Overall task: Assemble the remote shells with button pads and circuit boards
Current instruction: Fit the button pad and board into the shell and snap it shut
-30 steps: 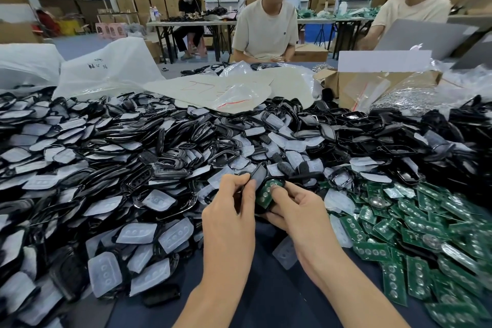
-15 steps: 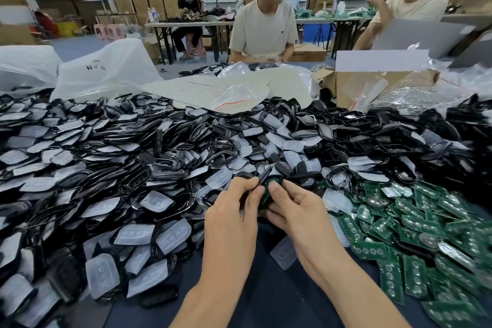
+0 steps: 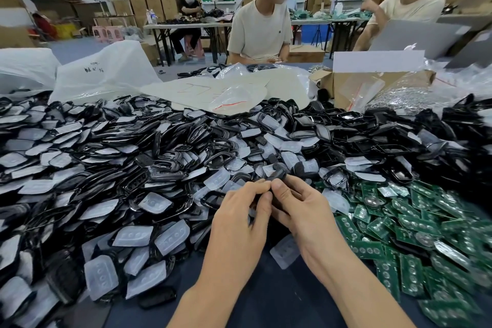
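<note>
At table centre, I see my left hand (image 3: 239, 224) and right hand (image 3: 306, 217) close together, both sets of fingertips pinching one black remote shell (image 3: 279, 176). Button pads (image 3: 170, 241) heap at nine o'clock, circuit boards (image 3: 415, 234) at four.

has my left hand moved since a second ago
Yes, slightly right. Judged against the lone button pad lying below the hands, the left hand has closed toward the right hand; their thumbs now meet over the remote shell.

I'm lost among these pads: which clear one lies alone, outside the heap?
The button pad on the bare dark table beside the right hand's wrist; the rest lie heaped among black shells.
</note>
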Action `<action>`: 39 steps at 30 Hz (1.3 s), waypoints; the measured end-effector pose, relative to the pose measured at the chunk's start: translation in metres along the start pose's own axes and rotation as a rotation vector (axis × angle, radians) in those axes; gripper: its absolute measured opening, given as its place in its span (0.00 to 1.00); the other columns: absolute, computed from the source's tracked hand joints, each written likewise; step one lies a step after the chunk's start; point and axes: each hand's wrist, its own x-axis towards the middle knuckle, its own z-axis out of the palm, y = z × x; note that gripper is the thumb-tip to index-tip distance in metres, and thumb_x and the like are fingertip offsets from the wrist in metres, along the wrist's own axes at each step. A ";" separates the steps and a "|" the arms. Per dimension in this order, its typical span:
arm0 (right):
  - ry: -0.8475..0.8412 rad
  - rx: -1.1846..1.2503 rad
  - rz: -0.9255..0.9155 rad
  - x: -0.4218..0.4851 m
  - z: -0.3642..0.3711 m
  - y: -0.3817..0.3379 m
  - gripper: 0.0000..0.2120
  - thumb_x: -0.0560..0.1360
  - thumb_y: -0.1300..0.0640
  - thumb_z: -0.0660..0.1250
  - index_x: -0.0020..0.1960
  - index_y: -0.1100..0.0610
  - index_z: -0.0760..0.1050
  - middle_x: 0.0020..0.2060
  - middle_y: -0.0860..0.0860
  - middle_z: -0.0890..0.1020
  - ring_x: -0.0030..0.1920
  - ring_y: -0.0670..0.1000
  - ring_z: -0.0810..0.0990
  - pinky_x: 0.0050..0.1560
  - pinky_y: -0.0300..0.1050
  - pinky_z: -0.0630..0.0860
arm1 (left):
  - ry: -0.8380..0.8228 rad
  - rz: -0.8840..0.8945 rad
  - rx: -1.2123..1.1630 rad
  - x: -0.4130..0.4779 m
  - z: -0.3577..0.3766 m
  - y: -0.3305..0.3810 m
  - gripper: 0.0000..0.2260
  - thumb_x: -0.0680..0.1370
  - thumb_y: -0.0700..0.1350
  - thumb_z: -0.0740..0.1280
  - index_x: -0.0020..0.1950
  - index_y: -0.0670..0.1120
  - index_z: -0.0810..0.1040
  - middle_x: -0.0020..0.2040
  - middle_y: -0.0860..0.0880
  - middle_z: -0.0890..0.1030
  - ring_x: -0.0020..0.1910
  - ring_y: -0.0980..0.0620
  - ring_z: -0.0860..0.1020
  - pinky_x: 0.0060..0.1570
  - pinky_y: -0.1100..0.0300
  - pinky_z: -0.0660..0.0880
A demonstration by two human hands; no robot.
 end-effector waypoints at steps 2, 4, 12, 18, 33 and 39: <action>0.007 0.009 0.000 -0.001 -0.001 -0.003 0.16 0.69 0.51 0.74 0.55 0.54 0.84 0.49 0.56 0.88 0.52 0.54 0.87 0.47 0.41 0.83 | -0.009 -0.005 -0.021 0.001 0.001 -0.001 0.07 0.80 0.58 0.61 0.56 0.68 0.74 0.54 0.72 0.76 0.54 0.61 0.78 0.51 0.72 0.72; 0.011 0.005 -0.004 -0.002 -0.002 -0.004 0.19 0.69 0.49 0.74 0.59 0.50 0.82 0.48 0.55 0.88 0.51 0.52 0.87 0.46 0.41 0.83 | -0.029 -0.005 -0.044 0.001 0.002 -0.001 0.11 0.79 0.55 0.66 0.55 0.73 0.72 0.55 0.73 0.76 0.56 0.62 0.78 0.53 0.72 0.71; 0.001 0.087 0.012 -0.002 0.001 -0.006 0.16 0.69 0.49 0.75 0.55 0.51 0.84 0.46 0.56 0.88 0.48 0.52 0.88 0.45 0.43 0.83 | 0.034 0.000 -0.084 0.001 0.001 -0.001 0.11 0.78 0.53 0.68 0.59 0.65 0.77 0.56 0.69 0.78 0.58 0.58 0.78 0.56 0.69 0.73; 0.030 0.098 0.004 0.000 0.000 -0.005 0.20 0.68 0.49 0.75 0.57 0.56 0.82 0.49 0.57 0.88 0.51 0.54 0.87 0.48 0.44 0.84 | -0.014 0.008 -0.095 0.005 0.000 0.002 0.11 0.82 0.59 0.61 0.62 0.66 0.77 0.58 0.66 0.79 0.60 0.58 0.78 0.55 0.71 0.72; 0.046 0.040 -0.091 -0.005 0.000 -0.008 0.12 0.68 0.50 0.75 0.51 0.46 0.84 0.45 0.56 0.87 0.51 0.54 0.87 0.47 0.41 0.83 | -0.023 -0.144 -0.302 0.006 -0.002 0.006 0.09 0.79 0.47 0.70 0.56 0.60 0.83 0.52 0.61 0.84 0.53 0.59 0.82 0.51 0.70 0.74; 0.021 0.050 -0.066 -0.004 -0.003 -0.009 0.10 0.68 0.50 0.75 0.49 0.45 0.84 0.43 0.55 0.87 0.47 0.51 0.87 0.47 0.43 0.83 | -0.039 -0.110 -0.248 0.004 0.000 0.003 0.11 0.77 0.48 0.73 0.56 0.62 0.79 0.53 0.60 0.82 0.56 0.57 0.81 0.52 0.67 0.75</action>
